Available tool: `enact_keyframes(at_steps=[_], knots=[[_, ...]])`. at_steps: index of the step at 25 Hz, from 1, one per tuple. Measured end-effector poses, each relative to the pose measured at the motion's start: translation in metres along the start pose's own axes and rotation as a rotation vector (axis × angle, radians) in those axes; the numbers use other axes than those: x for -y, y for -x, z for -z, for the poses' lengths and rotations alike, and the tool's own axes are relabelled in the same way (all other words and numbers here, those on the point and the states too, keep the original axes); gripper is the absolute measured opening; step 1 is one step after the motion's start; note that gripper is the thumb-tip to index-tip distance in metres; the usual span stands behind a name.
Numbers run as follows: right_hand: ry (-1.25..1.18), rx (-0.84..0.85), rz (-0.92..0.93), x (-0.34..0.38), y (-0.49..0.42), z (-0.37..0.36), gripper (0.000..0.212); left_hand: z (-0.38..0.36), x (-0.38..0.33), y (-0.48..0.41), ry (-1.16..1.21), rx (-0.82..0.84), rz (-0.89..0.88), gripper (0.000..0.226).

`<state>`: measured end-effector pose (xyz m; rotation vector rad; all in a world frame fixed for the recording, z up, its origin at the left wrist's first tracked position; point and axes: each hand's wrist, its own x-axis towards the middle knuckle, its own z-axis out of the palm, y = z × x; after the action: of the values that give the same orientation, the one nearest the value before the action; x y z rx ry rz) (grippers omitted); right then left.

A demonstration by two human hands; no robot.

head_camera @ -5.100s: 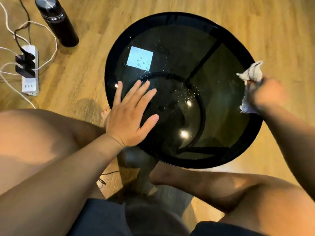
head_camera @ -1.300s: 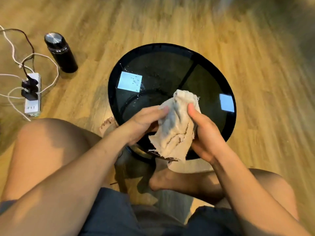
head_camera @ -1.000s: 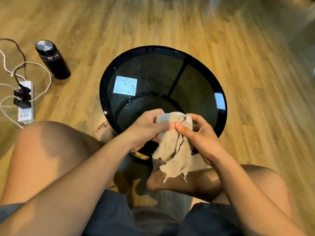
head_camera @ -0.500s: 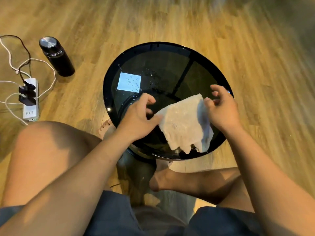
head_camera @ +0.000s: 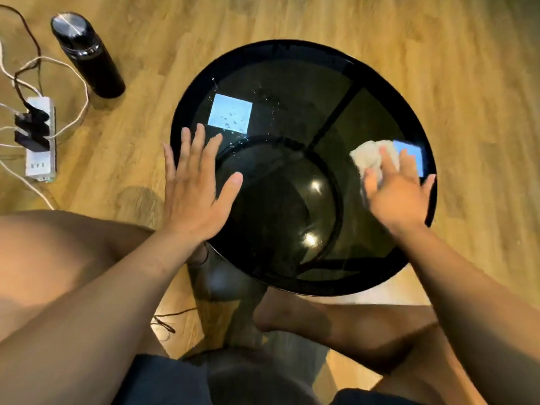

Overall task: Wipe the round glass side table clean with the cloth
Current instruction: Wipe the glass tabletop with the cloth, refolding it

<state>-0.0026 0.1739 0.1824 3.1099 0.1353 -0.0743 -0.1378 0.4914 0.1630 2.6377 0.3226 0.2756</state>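
The round black glass side table [head_camera: 292, 83] stands on the wooden floor between my knees. Water droplets dot its far left part. My left hand [head_camera: 195, 194] lies flat and spread on the table's left edge, holding nothing. My right hand [head_camera: 397, 194] presses a bunched pale cloth [head_camera: 366, 159] flat against the glass near the right rim. Most of the cloth is hidden under my fingers; a crumpled part sticks out beyond the fingertips.
A black flask [head_camera: 87, 57] stands upright on the floor at the upper left. A white power strip [head_camera: 41, 147] with plugs and trailing cables lies at the left edge. My bare legs and a foot [head_camera: 286, 317] sit under the table's near side.
Both hands held the cloth spread over the table's near side. My left hand has let go and moved flat to the left edge. My right hand carried the cloth to the right rim.
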Motion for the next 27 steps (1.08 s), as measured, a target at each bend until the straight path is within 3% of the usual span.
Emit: enact_keyframes(at_steps=[3,6,10,14,17,19,22,25,27], knots=[[0.000,0.067,-0.168,-0.053,-0.070,0.017,0.062,-0.002,-0.002,0.000,0.058,-0.035,0.008,0.067],[-0.145,-0.079,-0.105,-0.025,-0.073,0.015,0.053,-0.002,0.000,0.000,0.112,-0.067,0.006,0.067],[-0.299,-0.252,0.148,0.078,0.002,0.010,0.039,-0.002,-0.002,-0.001,0.162,-0.093,0.005,0.067],[-0.407,-0.033,0.633,0.187,0.111,0.004,0.043,0.003,-0.002,0.001,0.242,-0.096,-0.011,0.071],[-0.396,-0.023,0.820,0.189,0.106,0.008,0.034,0.003,0.000,0.003,0.260,-0.090,-0.014,0.071],[-0.396,-0.122,0.783,0.162,0.074,0.011,0.023,0.000,0.001,0.002,0.239,-0.088,-0.013,0.068],[-0.247,-0.242,0.504,0.089,-0.007,0.016,0.034,-0.001,0.001,0.001,0.224,-0.091,0.015,0.065],[-0.100,-0.180,0.219,0.007,-0.094,0.027,0.044,-0.001,0.000,0.000,0.235,-0.095,0.018,0.066],[-0.100,-0.153,0.026,-0.012,-0.118,0.029,0.043,-0.001,0.000,0.000,0.240,-0.098,0.013,0.067]])
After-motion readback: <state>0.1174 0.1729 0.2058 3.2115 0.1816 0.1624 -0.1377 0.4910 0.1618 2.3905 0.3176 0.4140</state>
